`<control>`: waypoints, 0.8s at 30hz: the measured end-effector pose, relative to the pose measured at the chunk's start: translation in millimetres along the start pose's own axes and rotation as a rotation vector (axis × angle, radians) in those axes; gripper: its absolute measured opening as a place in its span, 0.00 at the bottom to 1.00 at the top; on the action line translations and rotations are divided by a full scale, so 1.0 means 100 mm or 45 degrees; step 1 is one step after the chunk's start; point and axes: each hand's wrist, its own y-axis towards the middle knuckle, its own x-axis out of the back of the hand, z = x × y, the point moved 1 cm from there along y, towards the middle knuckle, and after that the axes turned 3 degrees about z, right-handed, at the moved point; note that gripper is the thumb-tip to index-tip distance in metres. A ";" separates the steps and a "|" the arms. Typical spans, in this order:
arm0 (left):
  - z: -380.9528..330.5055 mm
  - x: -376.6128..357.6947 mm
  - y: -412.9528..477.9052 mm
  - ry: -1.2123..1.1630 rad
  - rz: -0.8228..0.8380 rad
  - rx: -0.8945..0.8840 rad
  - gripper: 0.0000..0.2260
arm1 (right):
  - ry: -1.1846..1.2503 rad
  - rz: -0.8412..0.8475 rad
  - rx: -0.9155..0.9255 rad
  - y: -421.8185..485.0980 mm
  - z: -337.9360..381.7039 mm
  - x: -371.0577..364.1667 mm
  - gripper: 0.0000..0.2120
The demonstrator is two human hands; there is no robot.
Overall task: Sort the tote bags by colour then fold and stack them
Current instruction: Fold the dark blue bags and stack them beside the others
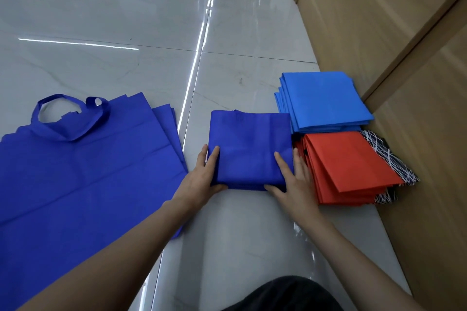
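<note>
Folded dark blue bag (249, 149) mid-frame on floor (126, 12), left hand (202, 177) and right hand (297, 184) flat and outstretched, pressing its lower corners

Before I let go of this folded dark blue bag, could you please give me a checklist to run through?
1. Folded dark blue bag flat on the floor: ok.
2. Left hand and right hand rest on its near corners: ok.
3. Its handles tucked inside: cannot tell.
4. Light blue stack neat: ok.
5. Red stack squared: not ok, layers fanned.
6. Dark blue bags on the left folded: not ok, lying open.
</note>
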 end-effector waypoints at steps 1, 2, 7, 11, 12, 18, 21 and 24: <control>0.02 0.02 -0.03 0.019 -0.033 -0.010 0.42 | -0.127 -0.089 0.045 -0.03 0.04 0.01 0.39; 0.03 0.05 -0.08 0.035 -0.077 -0.019 0.42 | -0.234 -0.183 0.103 -0.06 0.10 0.03 0.37; 0.26 0.24 -0.53 0.066 -0.251 -0.063 0.32 | -0.230 -0.438 0.528 -0.28 0.71 0.05 0.20; 0.69 0.35 -1.15 0.100 -0.213 0.002 0.20 | -0.040 -0.117 0.654 -0.48 1.15 -0.31 0.14; 0.81 0.39 -1.33 0.107 -0.208 0.047 0.19 | -0.022 -0.029 0.684 -0.53 1.26 -0.43 0.14; 1.48 0.62 -2.26 0.170 -0.129 0.233 0.22 | -0.045 0.247 0.917 -0.72 1.99 -1.00 0.15; 1.75 0.69 -2.59 0.224 -0.117 0.306 0.25 | -0.177 0.317 1.072 -0.76 2.27 -1.33 0.16; 1.98 0.73 -2.87 0.294 -0.122 0.367 0.32 | -0.368 0.371 1.070 -0.79 2.47 -1.57 0.28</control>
